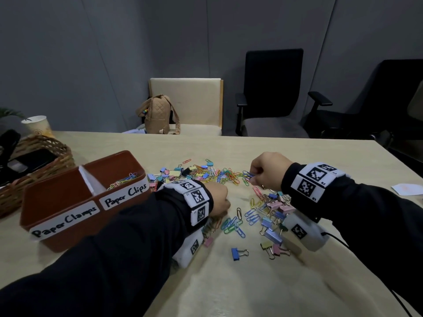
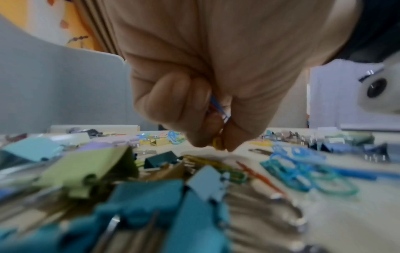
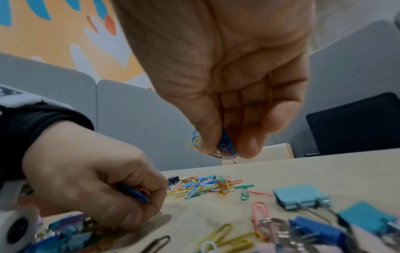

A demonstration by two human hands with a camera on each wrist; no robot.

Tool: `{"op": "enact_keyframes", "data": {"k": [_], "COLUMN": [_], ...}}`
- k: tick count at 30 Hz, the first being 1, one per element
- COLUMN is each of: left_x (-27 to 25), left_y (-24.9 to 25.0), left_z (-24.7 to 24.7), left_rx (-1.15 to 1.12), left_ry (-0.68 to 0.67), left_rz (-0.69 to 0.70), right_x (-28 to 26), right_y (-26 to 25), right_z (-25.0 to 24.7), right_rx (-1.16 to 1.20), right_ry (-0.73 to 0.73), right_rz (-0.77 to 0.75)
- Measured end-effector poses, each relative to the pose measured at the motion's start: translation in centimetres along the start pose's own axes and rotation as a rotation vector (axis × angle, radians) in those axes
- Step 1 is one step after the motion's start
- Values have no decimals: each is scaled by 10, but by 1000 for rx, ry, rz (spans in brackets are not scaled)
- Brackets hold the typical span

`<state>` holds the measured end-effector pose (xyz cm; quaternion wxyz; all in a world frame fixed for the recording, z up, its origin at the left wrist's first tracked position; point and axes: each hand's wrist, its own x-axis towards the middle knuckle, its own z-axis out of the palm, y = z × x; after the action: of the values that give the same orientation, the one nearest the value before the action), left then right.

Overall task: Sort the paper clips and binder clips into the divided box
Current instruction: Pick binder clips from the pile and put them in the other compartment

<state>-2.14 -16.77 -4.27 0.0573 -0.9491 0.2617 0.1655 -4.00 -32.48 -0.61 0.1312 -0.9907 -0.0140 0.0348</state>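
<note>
Left hand: the left hand (image 1: 218, 197) is low over the near-left part of the scatter, fingers curled, pinching a yellow clip (image 2: 217, 143) at the fingertips, with blue and red clips tucked in the fist.
Right hand: the right hand (image 1: 266, 171) is raised above the far-right part of the scatter, thumb and fingers closed on a small bunch of blue clips (image 3: 226, 143).
Paper clips: the paper clips (image 1: 225, 175) lie loose on the surface (image 1: 229, 282) between and beyond the two hands; more lie just beside the left hand's fingertips.
Binder clips: the binder clips (image 1: 273, 216) cluster under and near the right wrist; one blue binder clip (image 1: 237, 253) lies apart, nearer the person.
Box: the divided box (image 1: 68, 221) stands left of the left forearm; its far compartment, labelled "Paper Clips", holds some clips (image 1: 124, 179); contents of the near one, labelled "Paper Clamps", cannot be told.
Edges and room: bare surface lies between the scatter and the near edge; a wicker basket (image 1: 45, 156) stands just behind the box at the left edge; a paper (image 1: 406, 188) lies near the right edge.
Head view only: box, labels, basket.
Left wrist view only: the yellow clip in the pinch; the foreground clips are blurred.
Right wrist view only: the blue bunch under the right hand's fingertips, clear of the surface.
</note>
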Motion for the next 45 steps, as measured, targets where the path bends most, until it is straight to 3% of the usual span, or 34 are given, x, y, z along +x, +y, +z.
{"op": "enact_keyframes", "data": {"k": [6,9,16,21,24,35,40,45], "left_x": [-23,-41,-80,-92,-92,-117,-113,-94], "left_y": [-31,-54,-136,-159,-168,-169,-151,-123], "left_z": [-14,-23,-39,-27,-15,-14,-9,-2], "left_rx": [-529,-676,-455,-255,-259,-270,-345,-364], "left_ry": [105,153,414,340,317,526,528,433], "left_rz": [-34,-95,-368,-499,-496,-413,-318,-192], "right_x": [9,15,35,45,52,71,65,45], "right_y": [-29,-51,-117,-159,-176,-219,-195,-147], "right_z": [2,2,15,32,37,44,39,23], "right_rx": [362,569,710,735,745,665,638,343], "right_ry": [34,32,1,2,5,77,122,-4], "right_rz": [19,13,-116,-172,-164,-295,-319,-285]}}
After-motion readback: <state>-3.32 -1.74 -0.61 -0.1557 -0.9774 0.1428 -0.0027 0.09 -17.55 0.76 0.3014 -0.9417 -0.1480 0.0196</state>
